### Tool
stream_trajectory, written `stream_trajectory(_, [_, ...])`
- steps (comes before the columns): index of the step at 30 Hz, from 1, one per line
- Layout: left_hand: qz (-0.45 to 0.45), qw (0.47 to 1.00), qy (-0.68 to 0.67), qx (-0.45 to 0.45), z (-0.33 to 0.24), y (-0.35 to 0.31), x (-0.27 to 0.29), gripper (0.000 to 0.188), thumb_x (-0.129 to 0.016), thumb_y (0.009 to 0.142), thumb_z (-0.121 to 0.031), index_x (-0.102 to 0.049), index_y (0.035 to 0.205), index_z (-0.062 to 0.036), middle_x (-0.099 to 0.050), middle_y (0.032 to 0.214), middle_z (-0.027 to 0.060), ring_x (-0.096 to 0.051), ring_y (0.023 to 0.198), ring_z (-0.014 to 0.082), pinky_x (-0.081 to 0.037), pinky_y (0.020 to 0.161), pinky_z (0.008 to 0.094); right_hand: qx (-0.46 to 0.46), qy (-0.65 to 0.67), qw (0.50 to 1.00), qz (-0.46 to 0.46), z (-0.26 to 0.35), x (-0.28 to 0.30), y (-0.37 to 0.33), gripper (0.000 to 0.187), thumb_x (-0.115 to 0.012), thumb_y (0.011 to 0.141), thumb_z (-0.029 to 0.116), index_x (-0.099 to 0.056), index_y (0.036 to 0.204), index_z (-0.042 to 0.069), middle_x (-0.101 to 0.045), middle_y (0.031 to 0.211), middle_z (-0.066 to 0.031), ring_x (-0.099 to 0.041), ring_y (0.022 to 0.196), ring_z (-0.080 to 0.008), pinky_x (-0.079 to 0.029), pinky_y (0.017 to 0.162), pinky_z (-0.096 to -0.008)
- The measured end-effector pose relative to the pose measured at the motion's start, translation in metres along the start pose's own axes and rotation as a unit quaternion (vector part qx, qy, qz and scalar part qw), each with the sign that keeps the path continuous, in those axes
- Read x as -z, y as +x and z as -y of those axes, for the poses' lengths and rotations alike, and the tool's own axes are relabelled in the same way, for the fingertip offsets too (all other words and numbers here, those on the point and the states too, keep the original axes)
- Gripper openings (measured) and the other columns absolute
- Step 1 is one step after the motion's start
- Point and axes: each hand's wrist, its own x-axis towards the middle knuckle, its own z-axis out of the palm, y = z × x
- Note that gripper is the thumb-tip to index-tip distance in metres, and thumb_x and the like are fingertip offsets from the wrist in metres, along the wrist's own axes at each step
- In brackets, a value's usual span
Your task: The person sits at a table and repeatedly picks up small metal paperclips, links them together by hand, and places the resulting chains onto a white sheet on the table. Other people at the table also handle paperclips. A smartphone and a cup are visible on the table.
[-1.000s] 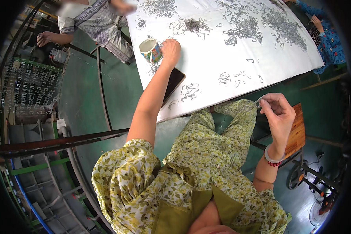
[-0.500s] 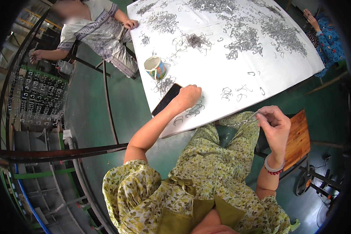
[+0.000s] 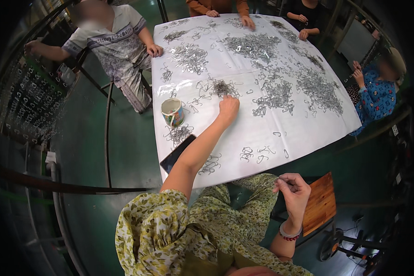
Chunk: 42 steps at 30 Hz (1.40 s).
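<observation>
My left hand (image 3: 229, 109) reaches over the white-covered table (image 3: 303, 142), its fingers curled together at the near edge of a small dark pile of wire hooks (image 3: 222, 87). Whatever its fingertips pinch is hidden under the hand. My right hand (image 3: 293, 191) is held off the table's near edge, above my lap, thumb and fingers pinched on a thin wire hook that shows only faintly at the fingertips. Below my left forearm lie more hooks (image 3: 210, 164) and a dark phone (image 3: 178, 154).
A white bucket with a coloured print (image 3: 172, 112) stands at the table's left side beside loose hooks (image 3: 178, 134). Large heaps of hooks (image 3: 253, 47) cover the far half. Several people sit or stand around the table. A wooden stool (image 3: 319, 202) is at my right.
My left hand has moved from beside the phone farther across the table to the dark pile. My right hand stays pinched over my lap. The view has tilted up, showing more people.
</observation>
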Motion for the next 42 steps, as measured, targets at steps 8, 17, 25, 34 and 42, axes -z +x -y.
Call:
stream_trajectory(8, [0.128, 0.893, -0.430, -0.029, -0.036, -0.081, 0.086, 0.013, -0.054, 0.094, -0.005, -0.054, 0.100, 0.0061, -0.063, 0.091, 0.0181, -0.065, 0.088, 0.0251, -0.056, 0.070, 0.0385, -0.018, -0.014, 0.999, -0.038, -0.018, -0.002, 0.002, 0.016, -0.063, 0.086, -0.010, -0.063, 0.101, -0.009, -0.066, 0.089, -0.0107, -0.068, 0.074, -0.0154, -0.056, 0.068, -0.0253])
stream_trajectory(17, [0.089, 0.776, -0.607, -0.143, -0.108, -0.186, 0.187, 0.011, -0.061, 0.091, -0.005, -0.056, 0.098, 0.0006, -0.058, 0.093, 0.0132, -0.060, 0.089, 0.0248, -0.049, 0.079, 0.0352, 0.016, -0.047, 0.996, -0.070, -0.028, -0.006, 0.001, 0.012, -0.066, 0.086, -0.003, -0.065, 0.097, -0.008, -0.068, 0.091, -0.0089, -0.067, 0.073, -0.0123, -0.055, 0.066, -0.0232])
stream_trajectory(25, [0.029, 0.772, -0.624, -0.117, -0.132, -0.186, 0.175, 0.007, -0.058, 0.093, -0.003, -0.056, 0.099, 0.0013, -0.061, 0.099, 0.0111, -0.061, 0.093, 0.0217, -0.051, 0.080, 0.0331, 0.040, 0.057, 0.992, -0.101, -0.030, -0.014, -0.001, 0.014, -0.065, 0.086, -0.009, -0.067, 0.100, -0.007, -0.067, 0.091, -0.0079, -0.067, 0.077, -0.0146, -0.055, 0.069, -0.0244])
stream_trajectory(34, [0.034, 0.758, -0.645, -0.094, -0.128, -0.193, 0.175, 0.006, -0.054, 0.095, 0.000, -0.055, 0.101, 0.0012, -0.067, 0.093, 0.0121, -0.064, 0.090, 0.0166, -0.051, 0.082, 0.0290, 0.073, -0.011, 0.985, -0.158, -0.034, 0.014, 0.033, 0.018, -0.066, 0.088, -0.001, -0.069, 0.105, -0.005, -0.068, 0.087, -0.0096, -0.063, 0.072, -0.0115, -0.051, 0.062, -0.0225])
stream_trajectory(42, [0.051, 0.754, -0.653, -0.048, -0.124, -0.198, 0.164, 0.011, -0.061, 0.090, 0.001, -0.059, 0.101, 0.0020, -0.065, 0.093, 0.0150, -0.065, 0.086, 0.0252, -0.051, 0.078, 0.0323, 0.152, -0.345, 0.926, -0.032, -0.151, -0.018, 0.214, 0.022, -0.068, 0.085, 0.015, -0.071, 0.098, -0.003, -0.069, 0.084, -0.0199, -0.066, 0.078, -0.0329, -0.053, 0.072, -0.0380])
